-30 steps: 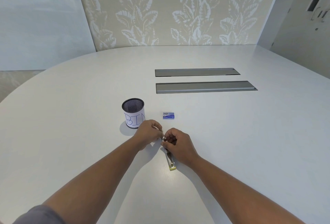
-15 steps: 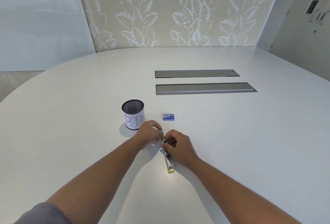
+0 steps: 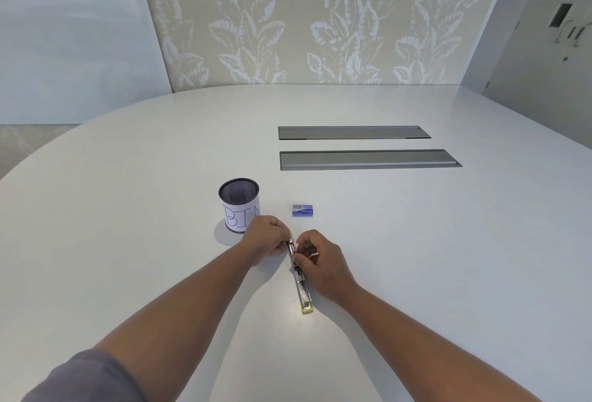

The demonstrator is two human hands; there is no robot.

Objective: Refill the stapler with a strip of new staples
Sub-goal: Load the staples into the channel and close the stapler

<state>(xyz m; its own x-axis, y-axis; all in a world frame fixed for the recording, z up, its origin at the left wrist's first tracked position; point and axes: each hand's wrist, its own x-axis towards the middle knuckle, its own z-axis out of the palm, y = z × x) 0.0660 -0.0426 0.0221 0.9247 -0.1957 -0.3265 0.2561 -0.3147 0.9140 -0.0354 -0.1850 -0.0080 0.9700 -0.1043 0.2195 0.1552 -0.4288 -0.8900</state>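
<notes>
The stapler [image 3: 302,292] lies opened out flat on the white table [image 3: 416,241], its metal channel running toward me and ending in a yellowish tip. My left hand [image 3: 266,238] pinches the stapler's far end. My right hand [image 3: 320,260] closes its fingertips on the same far part from the right side; what small piece sits between those fingers is too small to tell. A small blue staple box [image 3: 302,210] rests on the table just beyond both hands.
A black mesh cup [image 3: 239,204] with a paper label reading "BIN" stands just left of my left hand. Two long grey cable hatches [image 3: 368,159] are set into the table farther back. A leaf-patterned wall stands behind.
Both hands have stayed at the stapler's far end with only slight finger shifts. The stapler, box and cup have not moved.
</notes>
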